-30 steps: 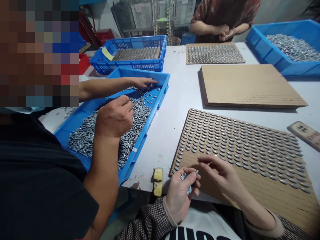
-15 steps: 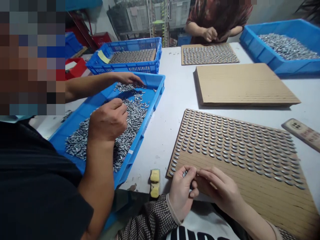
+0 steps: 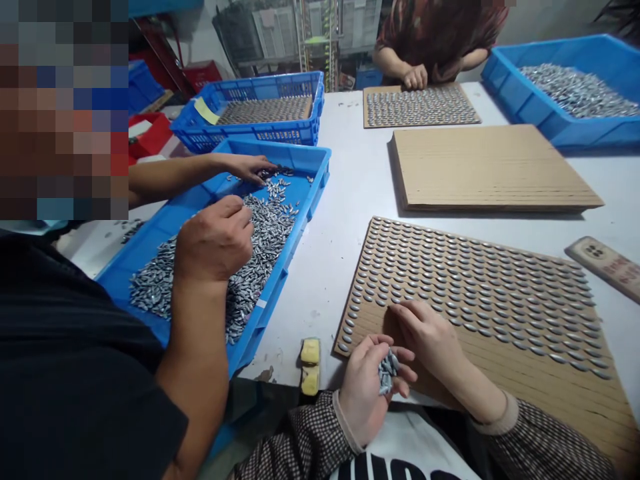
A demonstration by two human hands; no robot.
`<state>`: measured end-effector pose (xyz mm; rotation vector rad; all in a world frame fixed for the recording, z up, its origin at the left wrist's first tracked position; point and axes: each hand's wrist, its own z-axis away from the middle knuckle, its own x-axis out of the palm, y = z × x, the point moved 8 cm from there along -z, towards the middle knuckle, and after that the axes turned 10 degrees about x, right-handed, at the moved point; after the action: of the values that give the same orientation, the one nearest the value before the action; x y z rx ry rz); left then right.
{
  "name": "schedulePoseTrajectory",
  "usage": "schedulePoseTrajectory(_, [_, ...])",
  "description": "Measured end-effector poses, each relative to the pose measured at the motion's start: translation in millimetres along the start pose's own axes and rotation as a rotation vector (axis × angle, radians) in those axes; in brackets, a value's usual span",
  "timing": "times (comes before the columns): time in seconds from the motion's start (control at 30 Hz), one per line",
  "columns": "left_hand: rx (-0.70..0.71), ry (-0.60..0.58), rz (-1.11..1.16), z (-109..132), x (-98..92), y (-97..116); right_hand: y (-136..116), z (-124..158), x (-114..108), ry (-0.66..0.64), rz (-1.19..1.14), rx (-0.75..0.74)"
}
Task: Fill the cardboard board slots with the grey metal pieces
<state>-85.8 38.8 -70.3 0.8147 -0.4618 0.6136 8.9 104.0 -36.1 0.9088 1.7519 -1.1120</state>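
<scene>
My left hand (image 3: 363, 393) is cupped around a small pile of grey, pointed metal pieces (image 3: 387, 371), just off the near edge of a brown cardboard sheet (image 3: 545, 400). Over the sheet, my right hand (image 3: 435, 340) has its thumb and fingertips pinched together, low at the lower border of the rows. Whatever lies between those fingertips is hidden. Neat rows of oval silver pieces (image 3: 470, 277) cover the far part of the sheet, with one column down its left edge. The near part is bare brown.
A co-worker's hands are over a blue tray (image 3: 295, 247) of loose pieces at left. Beyond my sheet are a cardboard stack (image 3: 480, 167), another filled sheet (image 3: 420, 107) under a person's hand, and a blue bin (image 3: 550, 133). A wooden paddle (image 3: 605, 267) and yellow-taped object (image 3: 310, 367) lie nearby.
My right hand has moved away from my left, forward onto the sheet. My left fingers have loosened, showing the pieces in the palm. The co-worker's far hand has shifted left in the tray.
</scene>
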Motion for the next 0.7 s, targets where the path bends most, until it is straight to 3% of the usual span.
schedulePoseTrajectory(0.17, [-0.007,-0.054,-0.016,1,5.9,1,1,-1,2,-0.024,0.04,0.005])
schedulePoseTrajectory(0.3, [0.001,-0.006,0.001,1,4.4,4,5,-2,-1,-0.039,0.005,0.031])
schedulePoseTrajectory(0.43, [-0.031,0.017,0.049,0,5.7,3,8,-1,-26,-0.036,-0.321,0.137])
schedulePoseTrajectory(0.5, [-0.001,-0.006,0.067,-1,8.6,5,1,3,-36,-0.111,-0.468,0.145])
schedulePoseTrajectory(0.6, [0.033,-0.022,0.072,-2,10.7,5,-18,10,-39,-0.238,-0.431,0.077])
schedulePoseTrajectory(0.7, [0.013,-0.004,0.045,-1,10.1,2,-24,14,-38,-0.239,-0.341,0.05])
